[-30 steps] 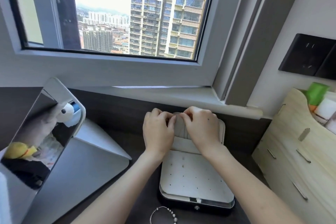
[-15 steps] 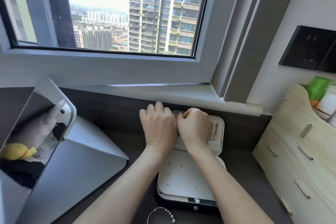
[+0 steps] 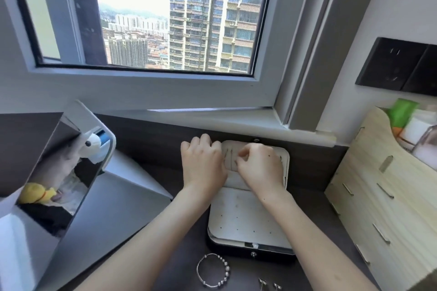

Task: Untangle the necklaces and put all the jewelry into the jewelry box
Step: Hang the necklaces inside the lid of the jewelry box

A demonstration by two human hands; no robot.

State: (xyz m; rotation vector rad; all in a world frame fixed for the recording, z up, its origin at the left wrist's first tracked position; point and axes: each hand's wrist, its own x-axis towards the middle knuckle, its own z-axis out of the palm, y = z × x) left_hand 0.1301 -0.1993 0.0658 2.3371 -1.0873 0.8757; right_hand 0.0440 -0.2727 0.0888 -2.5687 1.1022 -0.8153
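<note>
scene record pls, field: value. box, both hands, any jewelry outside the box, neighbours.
jewelry box: open flat on the dark desk, pale lining, near half perforated
left hand: fingers curled at the far half's left edge; grip hidden
right hand: fingers curled over the far half; what they pinch is hidden
bracelet: beaded, on the desk in front of the box, outside it
small silver pieces: two, at the bottom edge, likely earrings, outside the box
mirror: tilted, left of the box
wooden drawer unit: right of the box

My jewelry box (image 3: 248,217) is cream inside, dotted with small dark holes, black outside. The desk (image 3: 307,186) is dark brown, the bracelet (image 3: 212,270) silver with beads, the drawer chest (image 3: 390,196) pale wood.
</note>
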